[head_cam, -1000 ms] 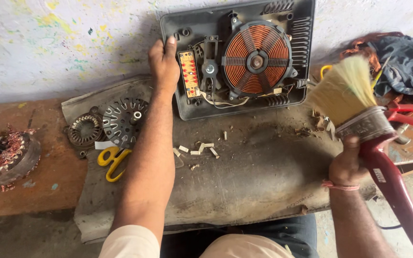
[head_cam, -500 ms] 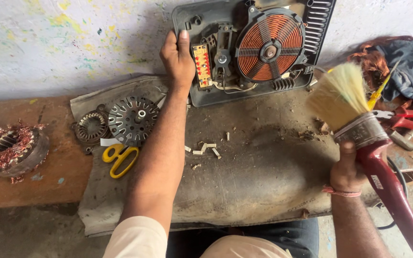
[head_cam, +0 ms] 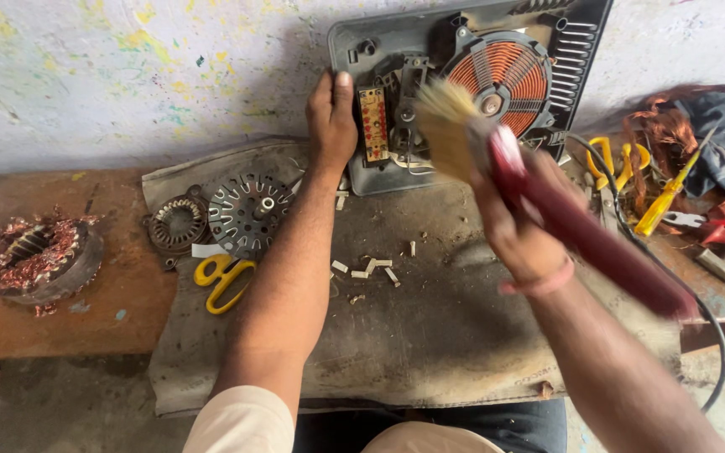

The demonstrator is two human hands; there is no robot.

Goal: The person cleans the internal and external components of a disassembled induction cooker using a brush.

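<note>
Two bare hands are seen at work over an opened grey plastic induction cooker casing (head_cam: 354,50), which is propped tilted against a pale, paint-flecked wall (head_cam: 127,75) at the back of a dusty grey cloth mat (head_cam: 430,335). The casing's left edge is gripped by the left hand (head_cam: 331,117), fingers wrapped over the rim beside a narrow yellowish circuit strip (head_cam: 372,124). A broad paintbrush with a dark red handle and pale bristles (head_cam: 547,210) is clasped firmly in the closed right hand (head_cam: 518,226); its bristles, blurred, are pressed onto the parts just left of the round copper coil (head_cam: 501,80).

On the mat, small white plastic fragments (head_cam: 371,270) lie between the forearms. Yellow-handled scissors (head_cam: 221,281), a perforated round metal disc (head_cam: 249,211) and a smaller ribbed metal ring (head_cam: 176,223) rest at the mat's left edge. A copper-wound motor stator (head_cam: 35,256) sits well apart on the rust-brown wooden bench (head_cam: 119,315). Yellow- and red-handled tools (head_cam: 673,201) are piled at the right.
</note>
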